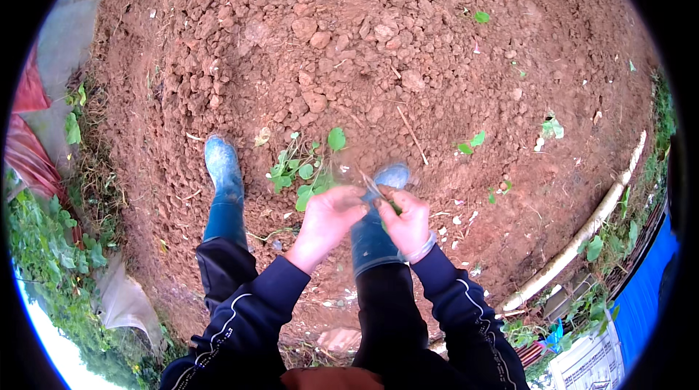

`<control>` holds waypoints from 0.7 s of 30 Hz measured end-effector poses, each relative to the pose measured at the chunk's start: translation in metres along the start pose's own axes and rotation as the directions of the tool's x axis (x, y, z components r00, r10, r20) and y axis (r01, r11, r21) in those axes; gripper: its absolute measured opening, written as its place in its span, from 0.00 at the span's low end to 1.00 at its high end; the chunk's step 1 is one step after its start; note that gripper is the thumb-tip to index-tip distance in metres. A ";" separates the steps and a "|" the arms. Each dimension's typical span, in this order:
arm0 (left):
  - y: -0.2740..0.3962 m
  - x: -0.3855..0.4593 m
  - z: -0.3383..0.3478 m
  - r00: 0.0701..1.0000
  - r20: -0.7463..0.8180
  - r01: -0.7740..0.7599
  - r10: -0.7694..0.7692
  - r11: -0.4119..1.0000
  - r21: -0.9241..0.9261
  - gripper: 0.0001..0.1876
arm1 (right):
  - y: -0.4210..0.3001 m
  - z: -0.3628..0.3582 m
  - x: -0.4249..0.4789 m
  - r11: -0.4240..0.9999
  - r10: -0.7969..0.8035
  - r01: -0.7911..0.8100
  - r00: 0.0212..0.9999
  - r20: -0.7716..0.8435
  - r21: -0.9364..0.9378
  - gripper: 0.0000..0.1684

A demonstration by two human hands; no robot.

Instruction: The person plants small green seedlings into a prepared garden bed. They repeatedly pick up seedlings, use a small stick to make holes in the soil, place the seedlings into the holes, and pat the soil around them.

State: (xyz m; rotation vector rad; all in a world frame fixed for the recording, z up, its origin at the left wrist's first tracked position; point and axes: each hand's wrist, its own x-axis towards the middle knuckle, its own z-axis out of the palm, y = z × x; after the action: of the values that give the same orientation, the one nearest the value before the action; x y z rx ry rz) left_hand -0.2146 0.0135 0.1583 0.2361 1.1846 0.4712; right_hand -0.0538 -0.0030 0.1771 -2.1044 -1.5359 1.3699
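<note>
Both of my hands meet above my right rubber boot (391, 176), near the picture's middle. My right hand (405, 216) pinches a small plant piece, partly green, with a thin blurred stem or root (371, 182) sticking out towards the far side. Close to it, my left hand (332, 214) has its thumb and fingers drawn together; whether it grips anything is hard to tell. Just beyond my left hand, a loose bunch of leafy green seedlings (306, 170) lies on the reddish soil, between my two boots. My left rubber boot (224, 171) stands left of the bunch.
Clods (304, 28) cover the reddish soil, with a dry stick (412, 135) and scattered leaves (472, 143) on it. A long pale pole (590, 223) borders the right side. Vines (49, 248), red cloth (33, 150) and a grey strip (73, 30) lie at the left.
</note>
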 end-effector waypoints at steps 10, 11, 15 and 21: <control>-0.035 0.086 -0.037 0.987 -0.142 -0.033 0.073 0.963 0.266 0.14 | 0.064 0.012 0.122 0.606 0.512 -0.381 0.858 0.024 0.698 0.13; -0.041 0.100 -0.041 0.986 -0.148 -0.031 0.082 0.948 0.317 0.16 | 0.071 0.017 0.135 0.635 0.497 -0.364 0.868 0.001 0.682 0.12; -0.060 0.152 -0.043 0.985 -0.144 -0.026 0.101 0.895 0.446 0.25 | 0.124 0.044 0.174 0.727 0.462 -0.312 0.881 -0.101 0.611 0.10; -0.062 0.194 -0.040 0.942 -0.237 -0.062 0.238 0.817 0.573 0.36 | 0.145 0.066 0.196 0.808 0.492 -0.365 0.850 -0.189 0.462 0.10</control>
State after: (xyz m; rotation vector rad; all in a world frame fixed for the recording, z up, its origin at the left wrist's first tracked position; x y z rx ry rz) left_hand -0.1803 0.0477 -0.0431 0.7981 1.5985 0.2896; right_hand -0.0041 0.0737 -0.0586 -2.3180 -0.5913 1.2706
